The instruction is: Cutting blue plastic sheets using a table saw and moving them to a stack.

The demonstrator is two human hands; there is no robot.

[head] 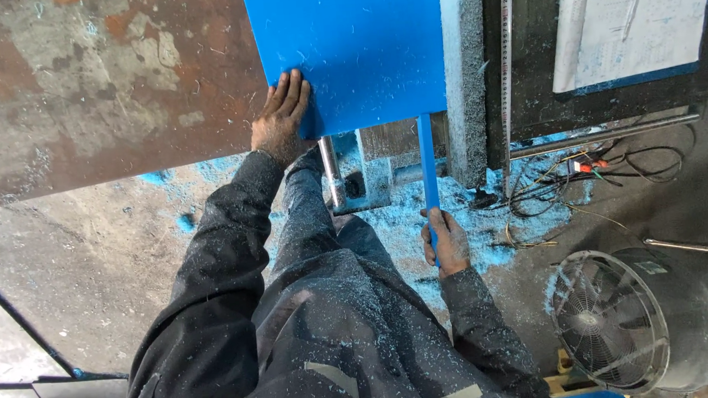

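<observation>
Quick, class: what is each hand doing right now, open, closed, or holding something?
Left hand: open, pressed flat on the blue plastic sheet.
Right hand: closed, holding the narrow blue strip.

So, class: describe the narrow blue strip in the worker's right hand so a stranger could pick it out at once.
Start at the big blue sheet on the rusty table. From its lower right edge a blue strip hangs down into the right hand. Unlike the wide sheet, it is long and thin.
</observation>
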